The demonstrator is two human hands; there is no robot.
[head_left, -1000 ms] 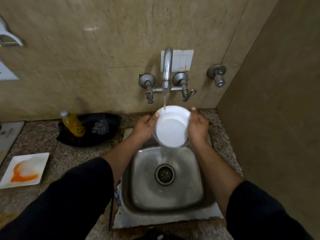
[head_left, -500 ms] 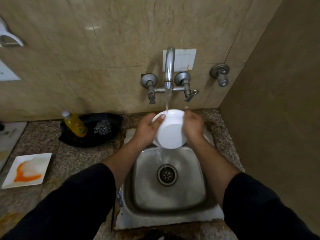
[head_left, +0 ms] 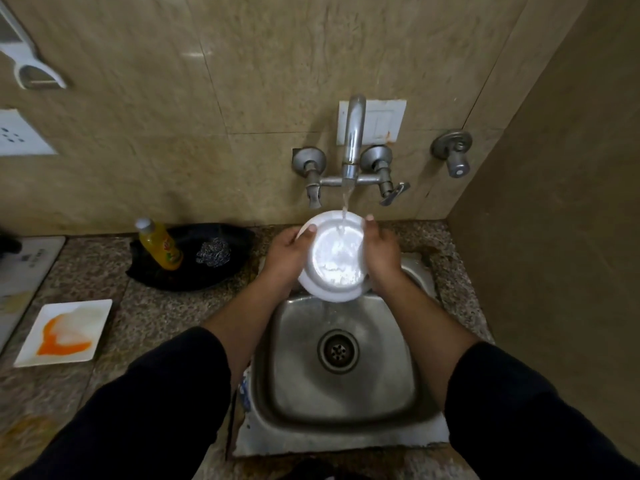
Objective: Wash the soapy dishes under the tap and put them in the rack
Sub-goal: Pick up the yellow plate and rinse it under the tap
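A white bowl [head_left: 334,259] is held over the back of the steel sink [head_left: 332,386], its inside facing me. Water runs from the wall tap [head_left: 352,143] onto the bowl's upper inside and pools there. My left hand [head_left: 289,252] grips the bowl's left rim, thumb on the edge. My right hand [head_left: 381,252] grips the right rim, thumb over the top edge. No rack is in view.
On the granite counter at left, a black tray [head_left: 207,271] holds a yellow soap bottle [head_left: 161,249] and a steel scrubber [head_left: 214,252]. A square white plate with orange sauce [head_left: 64,332] lies nearer the front left. A side wall stands close on the right.
The bowl showed its underside half a second ago; now its inside faces me and the stream falls into it. Both hands kept hold of the rim.
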